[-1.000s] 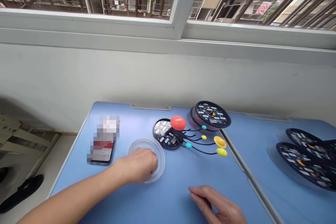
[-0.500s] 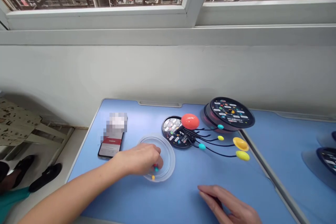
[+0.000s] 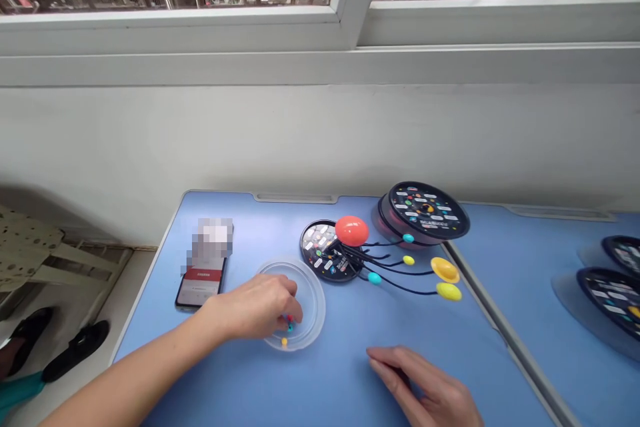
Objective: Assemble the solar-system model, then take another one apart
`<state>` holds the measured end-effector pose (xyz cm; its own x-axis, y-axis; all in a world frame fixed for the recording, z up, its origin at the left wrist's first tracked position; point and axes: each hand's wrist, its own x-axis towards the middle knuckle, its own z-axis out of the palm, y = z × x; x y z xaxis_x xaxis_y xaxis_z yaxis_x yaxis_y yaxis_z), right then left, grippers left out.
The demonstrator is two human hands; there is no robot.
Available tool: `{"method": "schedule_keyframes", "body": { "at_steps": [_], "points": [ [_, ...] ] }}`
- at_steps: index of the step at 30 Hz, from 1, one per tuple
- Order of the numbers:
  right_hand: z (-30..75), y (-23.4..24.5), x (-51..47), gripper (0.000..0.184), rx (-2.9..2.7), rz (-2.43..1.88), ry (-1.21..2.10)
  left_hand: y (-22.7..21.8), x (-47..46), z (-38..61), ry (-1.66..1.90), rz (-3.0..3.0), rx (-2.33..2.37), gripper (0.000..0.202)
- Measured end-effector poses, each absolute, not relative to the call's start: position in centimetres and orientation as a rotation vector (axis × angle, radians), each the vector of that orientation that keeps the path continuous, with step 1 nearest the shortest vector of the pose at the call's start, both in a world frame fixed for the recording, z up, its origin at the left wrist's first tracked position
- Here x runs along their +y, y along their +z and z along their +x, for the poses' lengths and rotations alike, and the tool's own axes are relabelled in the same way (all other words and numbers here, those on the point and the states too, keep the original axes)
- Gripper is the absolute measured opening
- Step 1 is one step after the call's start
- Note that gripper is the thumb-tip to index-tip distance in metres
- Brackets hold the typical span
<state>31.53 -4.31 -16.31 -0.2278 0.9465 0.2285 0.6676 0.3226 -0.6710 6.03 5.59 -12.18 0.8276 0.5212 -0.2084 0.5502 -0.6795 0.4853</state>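
Observation:
My left hand (image 3: 267,307) is over a clear round plastic dish (image 3: 316,310), its fingers curled down and closed at small red and teal pieces (image 3: 290,327). What the fingertips grip is partly hidden. A small orange piece (image 3: 285,342) lies by the dish's near side. My right hand (image 3: 425,383) rests at the lower right, thumb and forefinger pressed together with nothing visible between them. Beyond the dish stands a solar system model: a red ball (image 3: 351,231) above a printed black disc (image 3: 320,257), with thin black arms bearing a yellow-orange cup (image 3: 445,269) and yellow and teal balls.
A phone (image 3: 200,290) lies on the blue table (image 3: 280,383) at the left. A round black-lidded container (image 3: 427,210) stands at the back, and more dark discs (image 3: 613,300) are at the right. Behind are a white wall and window.
The view has shifted slightly to the right. My left hand stays at the dish, its fingers moving a little over the small pieces. The right hand keeps its pinched shape.

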Motion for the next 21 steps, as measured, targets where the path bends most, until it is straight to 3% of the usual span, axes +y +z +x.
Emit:
{"method": "schedule_keyframes", "body": {
  "at_steps": [12,15,19,21],
  "points": [
    [31.1,-16.3,-5.1,0.025,-1.753,-1.493,0.677,-13.0,5.2,6.5,0.015,2.373,0.852,0.024],
    [31.4,-16.2,-5.1,0.020,-1.797,-1.474,0.644,-12.4,5.1,6.8,0.235,2.081,0.994,0.026],
    [31.1,-15.3,-4.4,0.017,-1.891,-1.402,0.595,-11.9,4.5,7.4,0.575,1.336,1.100,0.010],
    [30.3,-14.5,-3.9,0.019,-1.891,-1.372,0.574,-11.9,4.1,7.5,0.669,1.032,1.030,0.017]
  ]
}}
